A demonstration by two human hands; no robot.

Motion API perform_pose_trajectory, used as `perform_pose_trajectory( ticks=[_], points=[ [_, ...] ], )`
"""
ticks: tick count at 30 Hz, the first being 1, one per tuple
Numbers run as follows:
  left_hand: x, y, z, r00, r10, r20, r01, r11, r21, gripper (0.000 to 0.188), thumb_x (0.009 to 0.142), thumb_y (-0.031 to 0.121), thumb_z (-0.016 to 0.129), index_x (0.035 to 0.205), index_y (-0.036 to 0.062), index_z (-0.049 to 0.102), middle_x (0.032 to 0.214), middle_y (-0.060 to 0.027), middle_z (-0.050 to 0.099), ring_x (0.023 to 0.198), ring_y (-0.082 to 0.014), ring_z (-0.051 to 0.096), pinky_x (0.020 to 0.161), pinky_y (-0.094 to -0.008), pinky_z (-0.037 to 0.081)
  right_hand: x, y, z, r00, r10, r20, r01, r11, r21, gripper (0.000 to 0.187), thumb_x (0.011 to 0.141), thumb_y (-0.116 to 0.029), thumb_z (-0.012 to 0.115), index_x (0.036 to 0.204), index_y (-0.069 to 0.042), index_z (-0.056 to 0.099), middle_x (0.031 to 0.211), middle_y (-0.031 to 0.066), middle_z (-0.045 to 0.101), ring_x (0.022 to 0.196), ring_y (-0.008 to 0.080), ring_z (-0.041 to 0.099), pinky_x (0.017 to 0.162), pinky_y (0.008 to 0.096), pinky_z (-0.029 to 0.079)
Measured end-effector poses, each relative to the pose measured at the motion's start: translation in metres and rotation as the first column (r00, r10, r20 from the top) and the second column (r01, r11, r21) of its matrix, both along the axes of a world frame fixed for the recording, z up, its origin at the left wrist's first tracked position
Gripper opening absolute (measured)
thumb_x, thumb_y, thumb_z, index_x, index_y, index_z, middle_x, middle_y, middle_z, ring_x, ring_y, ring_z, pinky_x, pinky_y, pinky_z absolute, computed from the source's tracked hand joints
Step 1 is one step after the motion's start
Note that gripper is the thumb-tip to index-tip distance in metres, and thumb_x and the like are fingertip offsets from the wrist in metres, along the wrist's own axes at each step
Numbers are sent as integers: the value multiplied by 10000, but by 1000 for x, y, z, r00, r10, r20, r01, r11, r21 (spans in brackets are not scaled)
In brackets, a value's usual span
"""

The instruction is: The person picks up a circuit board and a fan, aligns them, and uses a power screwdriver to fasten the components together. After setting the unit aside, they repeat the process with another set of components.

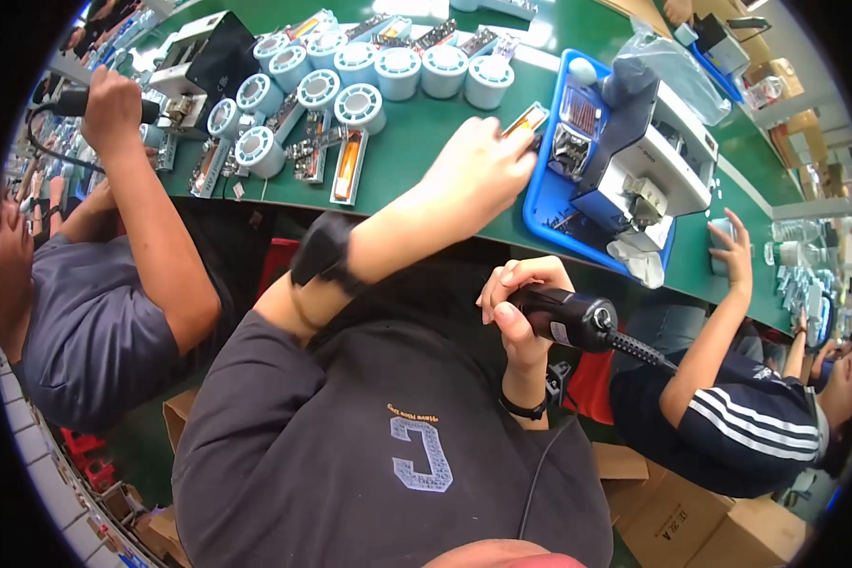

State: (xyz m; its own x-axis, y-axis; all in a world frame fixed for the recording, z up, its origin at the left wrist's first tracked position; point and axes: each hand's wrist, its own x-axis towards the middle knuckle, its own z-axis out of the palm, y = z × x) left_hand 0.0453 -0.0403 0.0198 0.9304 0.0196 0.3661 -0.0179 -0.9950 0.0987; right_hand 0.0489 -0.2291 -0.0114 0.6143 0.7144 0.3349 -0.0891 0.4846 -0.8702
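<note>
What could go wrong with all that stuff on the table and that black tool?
Maybe these things:
The cord on the black tool in the right hand might snag on something if the tool is moved.
The pale blue round parts stand crowded on the green table, so the left hand could bump one.
The crumpled white thing at the blue tray's edge could get brushed off.
</note>
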Motion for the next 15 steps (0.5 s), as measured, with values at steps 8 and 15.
perform_pose_trajectory(
  ticks=[8, 15],
  points=[
    [-95, 21, -15, 993, -97, 63, 108, 971, -214, 222, 756, 54, 726, 973, 51, 678, 1331, -45, 655, 1091, -293, 638, 998, -467, 502, 18, 6, 25, 995, -80, -53, 91, 961, 262, 269, 932, -252, 607, 1073, -55, 488, 654, 70, 517, 488, 172, 477, 551, 338, 457],
    [-78, 22, -53, 906, 2, 423, 139, 943, -302, 241, 730, 41, 807, 946, 79, 707, 1232, -70, 711, 1052, -280, 642, 917, -426, 532, 68, 37, 25, 973, -213, 89, 190, 958, 216, 290, 979, -303, 543, 1151, -75, 490, 698, 88, 521, 486, 193, 483, 575, 344, 451]
  ],
)
